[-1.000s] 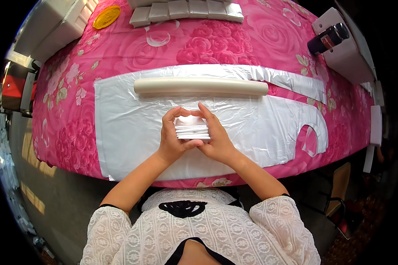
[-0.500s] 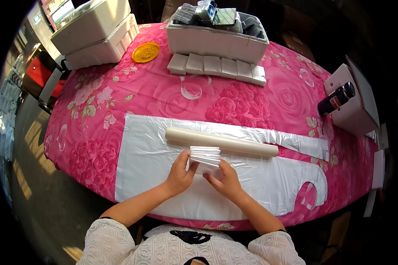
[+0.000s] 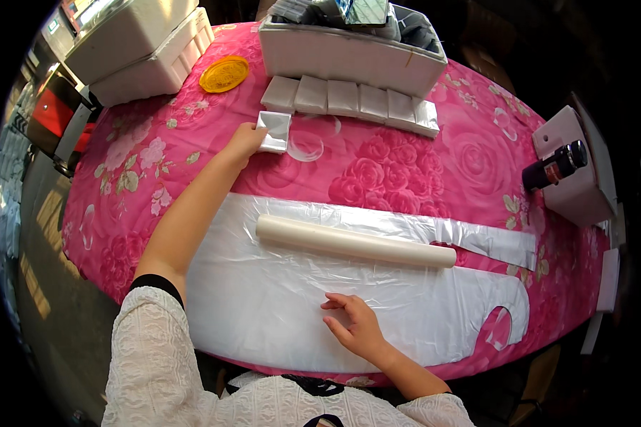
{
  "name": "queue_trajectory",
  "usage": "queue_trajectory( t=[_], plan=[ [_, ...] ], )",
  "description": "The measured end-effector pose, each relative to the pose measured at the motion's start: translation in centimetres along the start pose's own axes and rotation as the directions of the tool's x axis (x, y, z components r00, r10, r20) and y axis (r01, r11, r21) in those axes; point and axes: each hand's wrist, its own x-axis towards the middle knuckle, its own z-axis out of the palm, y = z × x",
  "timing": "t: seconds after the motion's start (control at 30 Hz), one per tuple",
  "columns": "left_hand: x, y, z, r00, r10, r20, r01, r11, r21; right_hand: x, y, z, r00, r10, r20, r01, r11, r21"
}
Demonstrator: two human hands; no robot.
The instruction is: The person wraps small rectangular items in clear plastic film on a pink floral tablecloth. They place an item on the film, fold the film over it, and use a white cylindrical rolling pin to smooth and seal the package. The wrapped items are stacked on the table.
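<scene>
Head view: the left hand, beyond the left end of the cream rod, is pinching a small white packet by its left side. This edge grip is probably keeping the layers together while leaving the top uncovered; whether the packet is touching the tabletop cannot be told. On the near side of the rod, the right hand is holding nothing, its fingers loosely curled and parted from the thumb, over a silvery sheet. The rod is lying across this sheet, perhaps weighing it flat. Farther beyond the rod, a row of packets is lining the front of a foam box, presumably for neat order. That box is holding grey packages; its deeper contents are hiding behind the wall. Beyond and left of the rod, a yellow tray is lying near stacked boxes, whose contents are remaining unclear. Right of the rod, a dark bottle is standing beside an open box.
</scene>
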Motion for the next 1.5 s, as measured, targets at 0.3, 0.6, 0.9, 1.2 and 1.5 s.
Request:
queue_trajectory(
  t=[0.3,0.6,0.9,1.2,1.5],
  plan=[
    [-0.5,3.0,5.1,0.934,0.089,-0.347,0.183,0.714,0.676,0.2,0.2,0.4,0.995,-0.093,-0.028,0.09,0.991,-0.096],
    [0.8,2.3,5.1,0.883,0.234,-0.407,0.193,0.609,0.769,0.1,0.4,0.4,0.995,-0.094,-0.015,0.093,0.995,-0.045],
    [1.3,2.6,4.5,0.864,0.333,-0.376,0.079,0.649,0.756,0.3,0.4,0.5,0.994,-0.103,-0.04,0.1,0.993,-0.063],
    [10.5,-0.2,-3.0,0.967,0.24,-0.089,-0.232,0.968,0.091,0.6,0.1,0.5,0.996,-0.094,-0.007,0.094,0.993,-0.073],
    [7.2,1.9,0.2,0.929,0.329,-0.167,-0.175,0.791,0.586,0.7,0.2,0.6,0.994,-0.108,-0.015,0.106,0.989,-0.1]
  ],
)
